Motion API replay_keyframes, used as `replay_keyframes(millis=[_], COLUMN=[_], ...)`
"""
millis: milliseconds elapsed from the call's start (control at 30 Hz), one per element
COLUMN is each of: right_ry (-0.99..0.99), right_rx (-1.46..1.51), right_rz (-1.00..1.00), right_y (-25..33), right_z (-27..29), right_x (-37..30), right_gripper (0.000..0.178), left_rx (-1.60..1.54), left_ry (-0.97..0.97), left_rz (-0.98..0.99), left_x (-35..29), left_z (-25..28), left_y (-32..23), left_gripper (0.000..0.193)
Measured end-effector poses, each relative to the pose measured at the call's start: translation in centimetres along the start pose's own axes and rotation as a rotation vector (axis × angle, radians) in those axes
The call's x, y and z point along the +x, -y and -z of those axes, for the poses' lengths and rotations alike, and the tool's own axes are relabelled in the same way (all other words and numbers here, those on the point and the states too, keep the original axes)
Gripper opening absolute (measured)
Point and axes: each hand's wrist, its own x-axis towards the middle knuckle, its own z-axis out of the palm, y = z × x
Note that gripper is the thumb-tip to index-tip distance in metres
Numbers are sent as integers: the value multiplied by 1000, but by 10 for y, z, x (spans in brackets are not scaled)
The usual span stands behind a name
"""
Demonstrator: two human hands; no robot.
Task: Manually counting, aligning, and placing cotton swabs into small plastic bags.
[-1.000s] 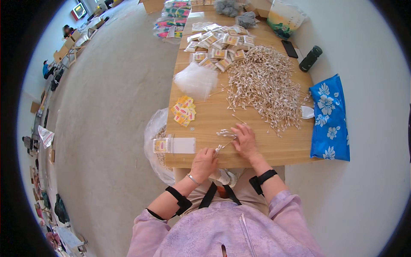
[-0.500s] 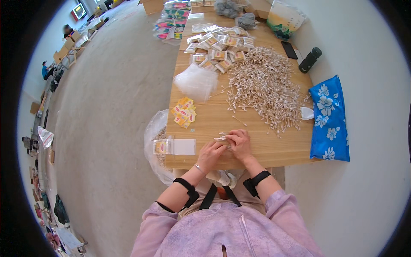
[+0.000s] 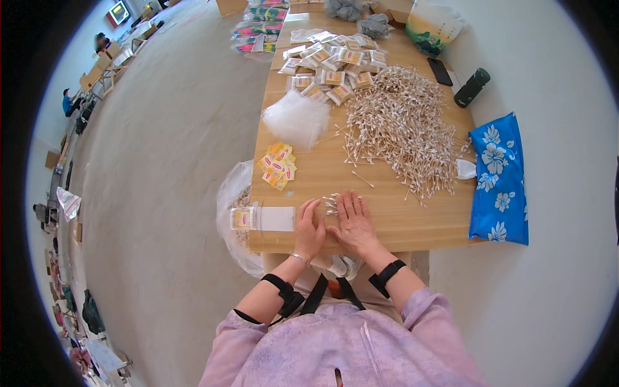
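As the right hand (image 3: 355, 226), fingers (image 3: 349, 205) outstretched, partly covers cotton swabs (image 3: 331, 205), light pressure seems best, the left hand (image 3: 310, 229) loosely open just left.

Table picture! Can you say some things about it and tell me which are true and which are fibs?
1. The right hand is beside a few cotton swabs. True.
2. The right hand is touching the blue flowered bag. False: it is well apart from it.
3. The yellow cards lie left of the big swab heap. True.
4. The big swab heap is on the floor. False: it is on the table.
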Motion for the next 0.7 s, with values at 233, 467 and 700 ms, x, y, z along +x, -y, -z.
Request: replay_keyframes(millis=[233, 467, 700], right_ry=[80, 101, 87], right_rx=[49, -63, 20], right_rz=[94, 121, 128], right_y=[10, -2, -2], right_z=[7, 6, 10], right_x=[-26, -13, -37], right_gripper=[89, 80, 76], left_rx=[-4, 32, -3], left_ry=[-48, -47, -32], left_rz=[14, -55, -13], left_x=[-3, -3, -2], left_z=[-1, 2, 1], left_y=[3, 10, 8], left_gripper=[40, 38, 41])
